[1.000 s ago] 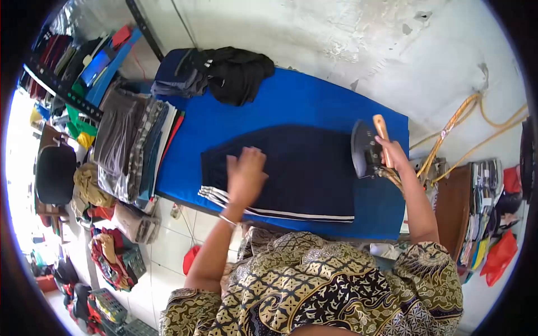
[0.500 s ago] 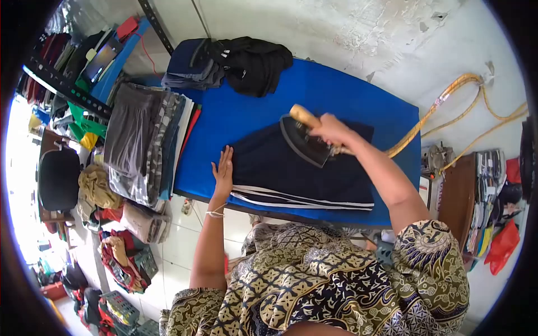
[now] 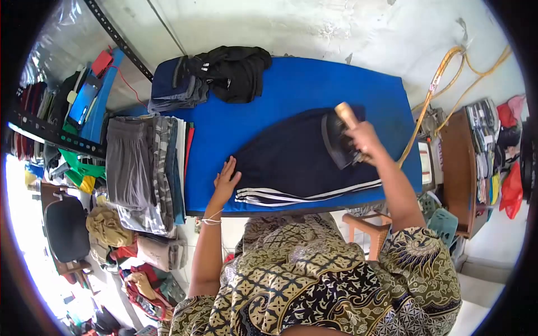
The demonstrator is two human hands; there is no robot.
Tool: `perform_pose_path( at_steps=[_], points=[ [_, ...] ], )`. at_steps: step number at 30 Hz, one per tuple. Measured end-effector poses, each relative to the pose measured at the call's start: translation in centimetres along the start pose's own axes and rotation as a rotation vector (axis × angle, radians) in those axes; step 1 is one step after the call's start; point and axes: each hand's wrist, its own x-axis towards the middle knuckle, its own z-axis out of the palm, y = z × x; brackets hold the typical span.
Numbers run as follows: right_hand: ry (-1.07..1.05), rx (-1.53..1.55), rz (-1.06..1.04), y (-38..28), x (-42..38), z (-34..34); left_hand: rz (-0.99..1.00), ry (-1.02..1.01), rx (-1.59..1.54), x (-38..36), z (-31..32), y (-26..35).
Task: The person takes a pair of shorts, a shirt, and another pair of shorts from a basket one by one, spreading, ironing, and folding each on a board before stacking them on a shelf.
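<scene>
Dark navy trousers (image 3: 286,154) with white side stripes lie flat on the blue-covered table (image 3: 314,78). My right hand (image 3: 365,140) is wrapped round the rear of the wooden handle of an iron (image 3: 335,140), whose soleplate rests on the right part of the cloth. A yellowish hose (image 3: 417,126) runs from behind the right wrist toward the wall. My left hand (image 3: 226,178) lies with fingers stretched out at the left end of the trousers, touching the cloth edge and the table. Nothing is held in it.
Folded clothes (image 3: 131,162) are stacked at the table's left, with grey camouflage trousers among them. Dark garments (image 3: 232,73) lie at the back edge. A metal shelf frame (image 3: 56,134) stands left, and a brown stool (image 3: 367,227) is below the right front edge.
The iron has slid to the right across the trousers in my right hand. My left hand stays at the left end of the cloth. The camera view has shifted a little.
</scene>
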Motion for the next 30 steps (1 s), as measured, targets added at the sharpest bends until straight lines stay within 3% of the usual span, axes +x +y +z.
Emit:
perform_pose_path(
  at_steps=[2, 6, 8, 9, 11, 13, 15, 16, 18, 21, 24, 25, 26, 27, 28, 30],
  points=[
    [0.108, 0.236, 0.102, 3.3, 3.2, -3.5, 0.013, 0.003, 0.090, -0.2, 0.2, 0.7],
    [-0.006, 0.222, 0.118, 6.0, 1.0, -5.9, 0.028, 0.006, 0.205, -0.2, 0.0, 0.8],
    [-0.222, -0.047, 0.057, 6.4, -3.0, -5.4, 0.038, 0.001, 0.213, -0.2, 0.0, 0.7],
    [-0.234, -0.208, 0.081, 5.1, -5.7, -4.3, 0.036, 0.011, 0.223, -0.1, 0.0, 0.6],
    [-0.219, -0.553, -0.179, 6.9, -8.7, -2.2, 0.111, 0.043, 0.225, 0.3, 0.1, 0.3],
    [-0.214, -0.514, -0.233, 7.4, -10.5, -1.6, 0.114, 0.059, 0.244, 0.2, -0.4, 1.3],
    [-0.104, -0.543, -0.146, 7.6, -10.5, -2.2, 0.133, 0.100, 0.308, 0.8, -0.3, 2.0],
    [-0.015, -0.519, -0.253, 8.8, -9.2, -2.9, 0.059, 0.065, 0.353, 0.7, -0.8, 3.1],
    [-0.017, -0.331, 0.022, 9.9, -6.1, -5.6, -0.078, 0.041, 0.447, 0.7, -1.5, 5.0],
    [0.083, 0.102, 0.176, 13.1, 0.3, -10.2, -0.167, 0.003, 0.467, 1.4, -1.8, 6.7],
    [0.172, 0.048, 0.200, 14.3, 5.9, -14.0, -0.277, 0.127, 0.456, 3.4, -1.5, 7.9],
    [0.177, 0.161, 0.122, 14.0, 6.9, -14.8, -0.131, 0.248, 0.471, 3.9, -0.7, 6.8],
    [0.246, -0.189, 0.067, 14.3, 9.2, -15.2, -0.083, 0.209, 0.479, 4.3, -0.8, 7.8],
    [0.437, -0.540, -0.112, 12.4, 9.9, -13.8, -0.042, 0.170, 0.491, 4.8, -1.1, 8.7],
    [0.661, -0.862, -0.307, 10.6, 10.4, -12.6, 0.027, 0.135, 0.484, 5.4, -0.3, 5.8],
    [0.512, -0.869, -0.744, 8.5, 12.7, -9.9, -0.170, -0.065, 0.479, 5.9, -0.5, 7.6]
  ],
)
